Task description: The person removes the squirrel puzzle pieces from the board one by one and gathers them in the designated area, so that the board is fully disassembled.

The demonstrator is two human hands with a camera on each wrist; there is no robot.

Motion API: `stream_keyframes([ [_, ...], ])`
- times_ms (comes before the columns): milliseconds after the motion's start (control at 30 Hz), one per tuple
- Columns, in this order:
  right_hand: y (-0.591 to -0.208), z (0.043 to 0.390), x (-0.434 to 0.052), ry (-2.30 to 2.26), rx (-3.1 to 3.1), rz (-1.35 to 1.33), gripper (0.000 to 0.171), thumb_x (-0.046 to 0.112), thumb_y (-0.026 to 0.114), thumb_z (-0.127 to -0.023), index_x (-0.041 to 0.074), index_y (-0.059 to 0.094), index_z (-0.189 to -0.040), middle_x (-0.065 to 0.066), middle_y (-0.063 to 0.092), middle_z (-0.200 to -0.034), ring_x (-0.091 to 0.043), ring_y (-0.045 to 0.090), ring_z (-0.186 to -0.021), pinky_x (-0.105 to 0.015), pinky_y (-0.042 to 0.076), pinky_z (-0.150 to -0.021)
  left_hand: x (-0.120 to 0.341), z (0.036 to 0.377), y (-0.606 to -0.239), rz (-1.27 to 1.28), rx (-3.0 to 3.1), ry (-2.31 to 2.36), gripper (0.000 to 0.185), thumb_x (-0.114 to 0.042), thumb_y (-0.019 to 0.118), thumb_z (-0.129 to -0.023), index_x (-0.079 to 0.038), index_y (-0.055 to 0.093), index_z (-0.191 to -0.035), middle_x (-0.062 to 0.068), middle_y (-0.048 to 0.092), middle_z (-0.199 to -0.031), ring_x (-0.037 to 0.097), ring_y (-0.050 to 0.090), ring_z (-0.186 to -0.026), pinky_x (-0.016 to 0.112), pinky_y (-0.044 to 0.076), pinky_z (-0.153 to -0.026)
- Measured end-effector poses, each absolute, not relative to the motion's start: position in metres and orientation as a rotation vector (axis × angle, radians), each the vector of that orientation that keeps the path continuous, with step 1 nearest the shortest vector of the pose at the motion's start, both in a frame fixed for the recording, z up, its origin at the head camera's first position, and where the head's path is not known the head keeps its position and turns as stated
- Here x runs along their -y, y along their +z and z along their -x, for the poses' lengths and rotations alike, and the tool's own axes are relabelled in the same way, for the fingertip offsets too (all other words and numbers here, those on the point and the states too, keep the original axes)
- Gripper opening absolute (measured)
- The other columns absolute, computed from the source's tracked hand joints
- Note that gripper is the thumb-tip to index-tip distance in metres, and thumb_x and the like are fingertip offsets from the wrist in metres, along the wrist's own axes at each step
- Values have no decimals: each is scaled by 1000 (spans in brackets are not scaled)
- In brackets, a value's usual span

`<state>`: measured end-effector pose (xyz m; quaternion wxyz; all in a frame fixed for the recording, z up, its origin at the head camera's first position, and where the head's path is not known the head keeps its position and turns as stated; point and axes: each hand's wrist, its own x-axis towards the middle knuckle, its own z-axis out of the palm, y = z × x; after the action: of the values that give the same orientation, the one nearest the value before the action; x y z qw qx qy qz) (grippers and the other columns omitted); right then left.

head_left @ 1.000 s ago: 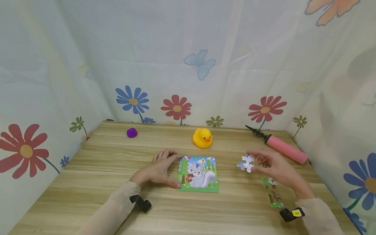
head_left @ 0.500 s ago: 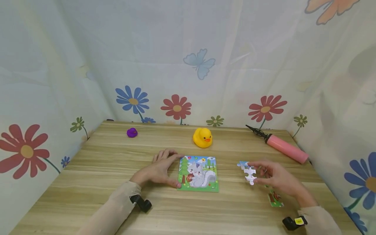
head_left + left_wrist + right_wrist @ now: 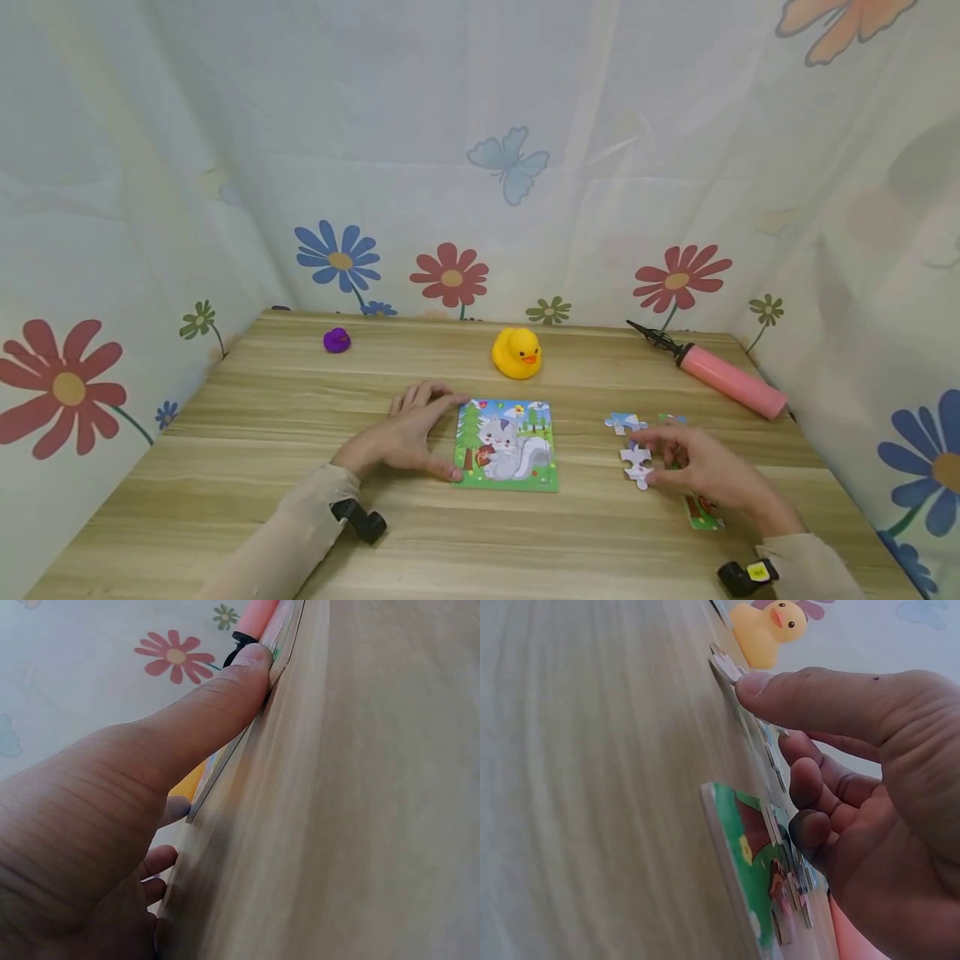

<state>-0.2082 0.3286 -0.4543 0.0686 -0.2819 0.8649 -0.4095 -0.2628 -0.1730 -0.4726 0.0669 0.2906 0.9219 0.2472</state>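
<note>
The pale puzzle piece (image 3: 637,466) is at the fingertips of the person's right grip (image 3: 701,471), over the right half of the table (image 3: 465,550). Thumb and forefinger pinch its right side, and its knobbed left part juts out from them; whether it touches the wood I cannot tell.

The left grip (image 3: 408,429) is not clasped: thumb and forefinger spread along the left side of the square squirrel puzzle (image 3: 506,444), touching it near both left corners.

The left wrist view shows the squirrel puzzle almost edge-on, the thumb against it. The right wrist view shows the other fingers of the right grip curled behind the thumb, and a green piece (image 3: 751,870) with more pieces behind it; from the head, that hand partly covers these.

A blue piece (image 3: 625,422) lies just beyond the pale one. Farther back are a yellow duck (image 3: 517,353), a purple duck (image 3: 337,339) at left and a pink pump (image 3: 727,379) at right, before a flowered curtain (image 3: 480,200).
</note>
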Motion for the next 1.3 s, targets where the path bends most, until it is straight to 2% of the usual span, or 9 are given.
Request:
stream_keyframes([
  [300, -453, 209, -326, -1160, -2650, 821, 53, 16, 90, -95, 2, 72, -143, -2, 60, -90, -10, 54, -79, -25, 46, -72, 174, 263, -474, -866, -2781, 746, 124, -77, 95, -69, -29, 44, -171, 15, 32, -171, 41, 27, -153, 67, 22, -121],
  [600, -455, 209, -325, -1118, -2665, 858, 52, 12, 89, -96, -3, 71, -143, -1, 58, -95, -21, 53, -86, -27, 43, -71, 173, 261, -471, -871, -2773, 766, 122, -73, 97, -71, -26, 45, -170, 16, 32, -171, 41, 28, -152, 67, 23, -119],
  [1100, -452, 207, -323, -1113, -2675, 870, 53, 14, 90, -95, -3, 71, -143, -2, 59, -96, -20, 53, -85, -27, 43, -71, 174, 261, -472, -877, -2782, 760, 123, -74, 96, -70, -24, 45, -171, 17, 32, -170, 41, 28, -151, 67, 24, -118],
  [1300, -451, 208, -324, -1129, -2684, 771, 50, 16, 87, -99, 5, 71, -145, -6, 74, -121, -17, 57, -90, -27, 49, -75, 173, 261, -471, -873, -2772, 750, 123, -75, 96, -70, -27, 44, -171, 16, 31, -172, 41, 27, -152, 66, 23, -120],
])
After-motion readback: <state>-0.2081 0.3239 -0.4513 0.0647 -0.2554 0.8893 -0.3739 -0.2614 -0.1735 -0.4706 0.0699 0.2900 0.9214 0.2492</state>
